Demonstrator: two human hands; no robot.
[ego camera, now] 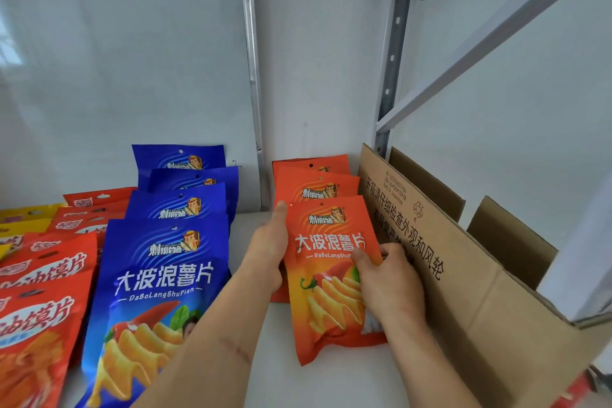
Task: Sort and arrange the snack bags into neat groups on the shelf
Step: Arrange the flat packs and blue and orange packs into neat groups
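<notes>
Already the shelf (331, 384) shows most of the sorting done, judging by how the bags lie: a row of blue chip bags (165, 275) runs front to back in an overlapping file, red bags (39, 308) form their own rows at the left with a few yellow bags (20, 225) behind them, and a shorter file of orange chip bags (318, 189) stands by the back wall, just left of an open cardboard box (463, 275). Both hands are on the front orange chip bag (331, 275), which lies on the shelf overlapping the two behind it. The right hand (390, 288) pinches its right edge, thumb on the printed face and fingers behind; the left hand (270, 252) lies flat with straight fingers along its left edge, squaring it up. This bag sits slightly skewed, so it likely needs aligning, and the orange group looks shorter than the blue one. Whether more bags remain inside the box cannot be seen, since its interior is hidden. The red and yellow rows are cut off at the left edge, so their count and tidiness stay uncertain.
</notes>
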